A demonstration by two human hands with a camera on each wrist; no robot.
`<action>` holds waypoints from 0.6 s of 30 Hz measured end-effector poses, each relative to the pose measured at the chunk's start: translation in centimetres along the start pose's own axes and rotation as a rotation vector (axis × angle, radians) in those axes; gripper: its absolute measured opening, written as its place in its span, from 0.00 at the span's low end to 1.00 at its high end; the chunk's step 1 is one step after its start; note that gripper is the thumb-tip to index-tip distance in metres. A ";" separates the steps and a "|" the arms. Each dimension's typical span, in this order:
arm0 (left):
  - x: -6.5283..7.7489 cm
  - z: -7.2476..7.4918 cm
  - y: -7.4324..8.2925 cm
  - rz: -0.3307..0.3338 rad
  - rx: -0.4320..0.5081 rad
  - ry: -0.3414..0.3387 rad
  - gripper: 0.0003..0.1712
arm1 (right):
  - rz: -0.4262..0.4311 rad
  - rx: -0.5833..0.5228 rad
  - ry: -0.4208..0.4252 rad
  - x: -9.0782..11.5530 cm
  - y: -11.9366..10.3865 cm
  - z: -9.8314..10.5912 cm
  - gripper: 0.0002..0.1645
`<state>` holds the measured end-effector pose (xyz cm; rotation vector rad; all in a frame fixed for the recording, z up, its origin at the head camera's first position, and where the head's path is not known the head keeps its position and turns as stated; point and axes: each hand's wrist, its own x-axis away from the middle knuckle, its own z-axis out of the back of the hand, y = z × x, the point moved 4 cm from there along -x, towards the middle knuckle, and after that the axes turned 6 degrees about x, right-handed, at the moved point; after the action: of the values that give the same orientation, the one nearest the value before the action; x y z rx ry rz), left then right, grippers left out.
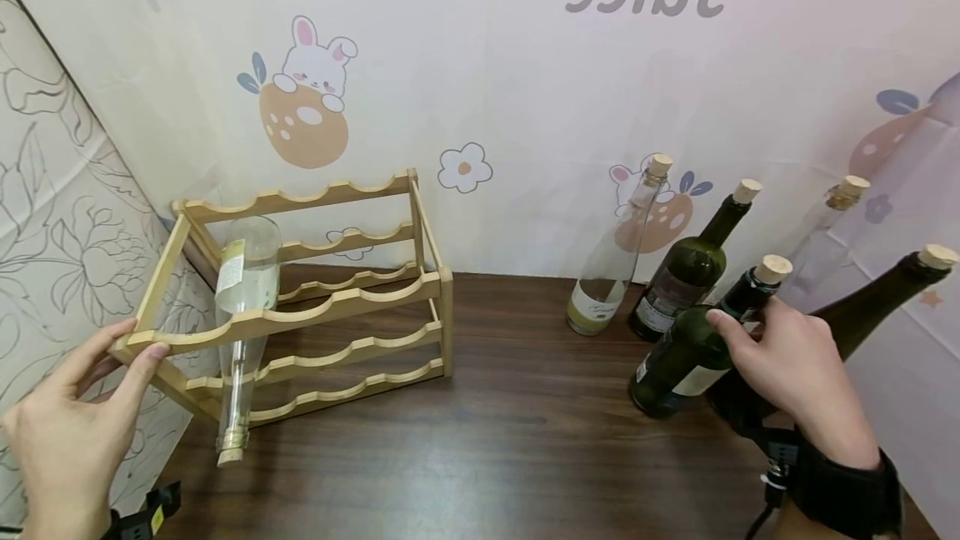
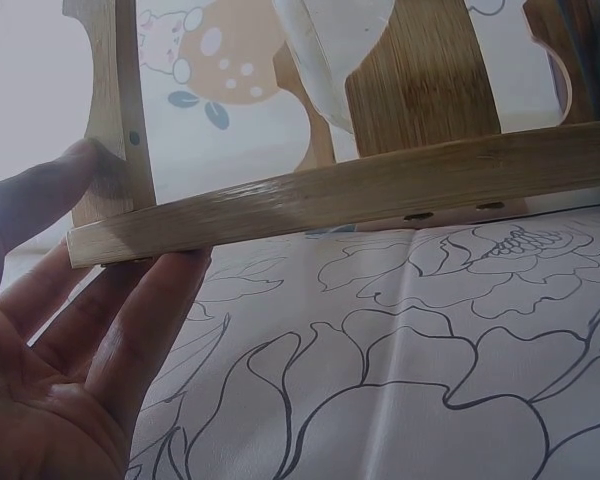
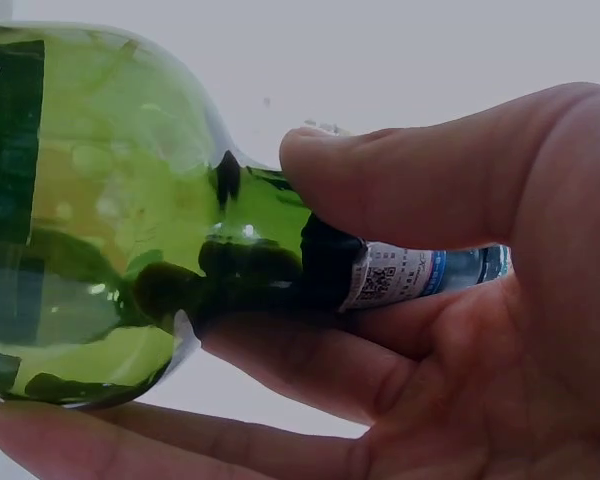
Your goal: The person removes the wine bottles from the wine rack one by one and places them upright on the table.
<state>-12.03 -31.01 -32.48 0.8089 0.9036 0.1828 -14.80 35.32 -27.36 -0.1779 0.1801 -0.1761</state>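
Note:
My left hand (image 1: 82, 423) pinches the near left top corner of a light wooden wine rack (image 1: 360, 301), thumb on one side and fingers beneath the bar (image 2: 240, 213) in the left wrist view. A clear glass bottle (image 1: 258, 277) lies in the rack's left slot, its corked neck pointing toward me. On the right, my right hand (image 1: 798, 365) grips a dark green wine bottle (image 1: 686, 348) around the neck. That bottle is corked and tilts slightly. In the right wrist view, thumb and fingers wrap the neck beside a small QR-code label (image 3: 385, 275).
Around the held bottle stand a clear corked bottle (image 1: 603, 282), a green corked bottle (image 1: 686, 269), another clear bottle (image 1: 821, 227) and a tall dark bottle (image 1: 862, 311). A printed cloth wall (image 1: 517, 90) rises behind the brown table (image 1: 510, 440).

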 end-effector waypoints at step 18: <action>-0.1 -0.1 0.1 -0.014 0.013 -0.020 0.24 | -0.099 -0.022 -0.028 -1.4 3.1 0.2 0.35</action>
<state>-12.16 -30.96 -32.36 0.8146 0.8927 0.1566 -15.58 38.60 -27.49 -0.2115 0.1453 -0.2697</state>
